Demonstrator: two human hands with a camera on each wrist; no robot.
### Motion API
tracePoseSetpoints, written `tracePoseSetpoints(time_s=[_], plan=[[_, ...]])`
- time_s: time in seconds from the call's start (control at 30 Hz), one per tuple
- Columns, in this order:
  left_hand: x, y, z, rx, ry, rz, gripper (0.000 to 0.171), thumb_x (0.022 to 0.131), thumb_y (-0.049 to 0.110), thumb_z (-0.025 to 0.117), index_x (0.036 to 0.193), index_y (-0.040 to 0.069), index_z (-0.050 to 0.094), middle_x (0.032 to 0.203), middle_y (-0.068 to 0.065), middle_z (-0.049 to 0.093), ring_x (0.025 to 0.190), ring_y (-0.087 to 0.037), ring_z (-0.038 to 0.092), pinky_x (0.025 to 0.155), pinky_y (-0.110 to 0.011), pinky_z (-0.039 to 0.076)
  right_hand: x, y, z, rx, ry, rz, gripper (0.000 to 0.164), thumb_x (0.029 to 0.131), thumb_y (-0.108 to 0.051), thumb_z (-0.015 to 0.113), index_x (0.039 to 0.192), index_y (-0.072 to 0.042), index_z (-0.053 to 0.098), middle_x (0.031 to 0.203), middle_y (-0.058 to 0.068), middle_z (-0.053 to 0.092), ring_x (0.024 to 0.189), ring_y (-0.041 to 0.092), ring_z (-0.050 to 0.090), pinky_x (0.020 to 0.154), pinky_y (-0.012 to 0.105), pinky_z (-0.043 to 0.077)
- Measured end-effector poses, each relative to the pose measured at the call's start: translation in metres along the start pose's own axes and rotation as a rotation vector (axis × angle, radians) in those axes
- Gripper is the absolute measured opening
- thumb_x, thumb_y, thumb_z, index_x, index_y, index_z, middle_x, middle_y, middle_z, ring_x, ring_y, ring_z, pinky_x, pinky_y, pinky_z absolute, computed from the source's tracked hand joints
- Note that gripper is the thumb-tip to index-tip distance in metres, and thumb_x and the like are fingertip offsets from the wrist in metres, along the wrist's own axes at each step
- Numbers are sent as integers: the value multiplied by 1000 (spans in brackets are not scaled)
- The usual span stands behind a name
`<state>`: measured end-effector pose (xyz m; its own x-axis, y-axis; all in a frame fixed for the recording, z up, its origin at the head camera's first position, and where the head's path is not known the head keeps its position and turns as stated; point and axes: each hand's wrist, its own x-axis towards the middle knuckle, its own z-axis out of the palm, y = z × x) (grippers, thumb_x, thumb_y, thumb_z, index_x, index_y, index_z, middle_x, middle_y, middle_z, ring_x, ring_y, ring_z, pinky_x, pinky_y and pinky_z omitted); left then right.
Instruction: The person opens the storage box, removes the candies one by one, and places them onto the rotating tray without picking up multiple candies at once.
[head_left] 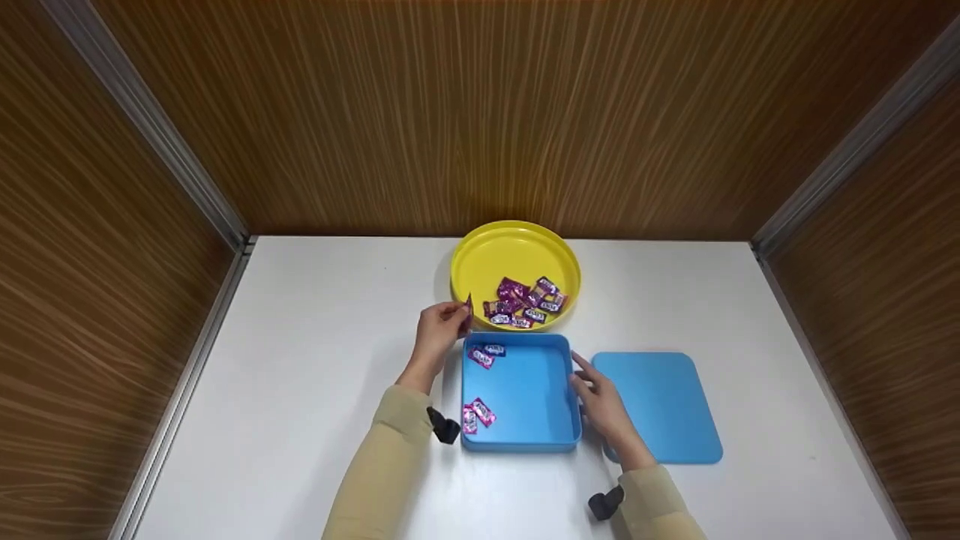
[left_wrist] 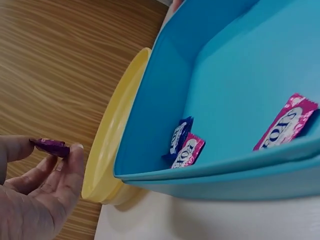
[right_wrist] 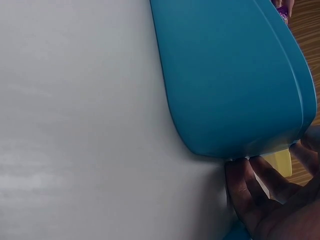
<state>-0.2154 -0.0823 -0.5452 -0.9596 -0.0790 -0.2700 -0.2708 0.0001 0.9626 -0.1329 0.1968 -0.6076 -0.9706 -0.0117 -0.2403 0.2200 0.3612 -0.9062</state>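
Between thumb and fingertips my left hand (head_left: 439, 330) pinches a purple wrapped candy (left_wrist: 52, 147), held up beside the near left rim of the yellow round tray (head_left: 480, 251). A loose pile of purple and pink candies (head_left: 525, 300) lies in that tray. In front of it stands an open blue square box (head_left: 525, 397), with two candies in its far left corner and two more (head_left: 478, 416) near its front left. My right hand (head_left: 604, 405) rests its fingers against the box's right wall, as the right wrist view shows.
A flat blue lid (head_left: 664, 409) lies on the white table (head_left: 300, 360), to the right of the box and partly under my right forearm. Wood-grain panels (head_left: 495, 120) stand at the back and both sides. The tray sits close to the back panel.
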Motion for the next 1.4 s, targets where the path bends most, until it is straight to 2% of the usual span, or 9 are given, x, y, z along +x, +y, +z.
tracePoseSetpoints(time_s=[0.2,0.37,0.5,0.63,0.8,1.0,1.1,1.23,1.4], plan=[[18,3,5,-1,19,-74,26,101,17,57,117,-2,64,101,-13,65,88,-22,64,77,-30,56,1,1,1,-16,-3,22,51,105,-23,48,154,-21,35,141,23,48,126,45,49,92,56,49],[26,8,11,11,33,-84,24,101,16,56,112,-3,65,96,-12,63,83,-21,63,79,-34,56,1,0,2,-19,-4,25,51,105,-26,48,154,-23,35,142,21,47,126,43,49,93,56,48],[30,8,11,48,77,-95,26,101,19,55,115,0,65,100,-11,63,88,-22,61,83,-35,54,1,1,3,-7,-10,17,51,105,-26,48,154,-23,35,141,21,47,125,43,50,92,56,48],[33,5,8,64,101,-29,32,101,20,54,123,-1,62,112,-15,63,97,-22,60,86,-34,52,2,1,4,-4,-10,10,50,105,-25,48,153,-23,36,141,22,48,124,43,51,91,55,49],[30,4,4,94,84,64,34,101,19,55,128,-2,60,117,-16,62,102,-25,62,84,-31,53,2,0,4,-5,5,-2,51,104,-22,49,153,-19,36,137,23,50,123,44,51,89,54,51],[19,3,3,225,29,151,37,100,23,57,130,0,59,122,-14,61,109,-26,61,90,-34,52,3,0,4,-9,11,-1,51,104,-21,49,153,-17,36,135,23,51,123,45,51,89,53,51],[11,3,5,319,-11,190,42,98,26,61,132,2,58,124,-16,60,110,-26,59,91,-37,51,4,1,4,-14,10,-2,51,104,-21,49,153,-18,37,137,24,50,124,45,51,89,53,51],[-4,4,7,497,-48,217,50,93,32,68,134,5,57,125,-16,59,108,-25,57,89,-41,51,3,1,2,-19,5,-9,51,104,-23,50,153,-19,37,138,24,49,124,45,50,90,54,50],[-21,3,11,721,-103,276,54,89,35,72,133,8,58,130,-11,58,118,-26,56,96,-43,47,2,1,0,-8,-2,10,51,104,-25,50,153,-22,36,140,21,49,125,43,50,92,55,49]])
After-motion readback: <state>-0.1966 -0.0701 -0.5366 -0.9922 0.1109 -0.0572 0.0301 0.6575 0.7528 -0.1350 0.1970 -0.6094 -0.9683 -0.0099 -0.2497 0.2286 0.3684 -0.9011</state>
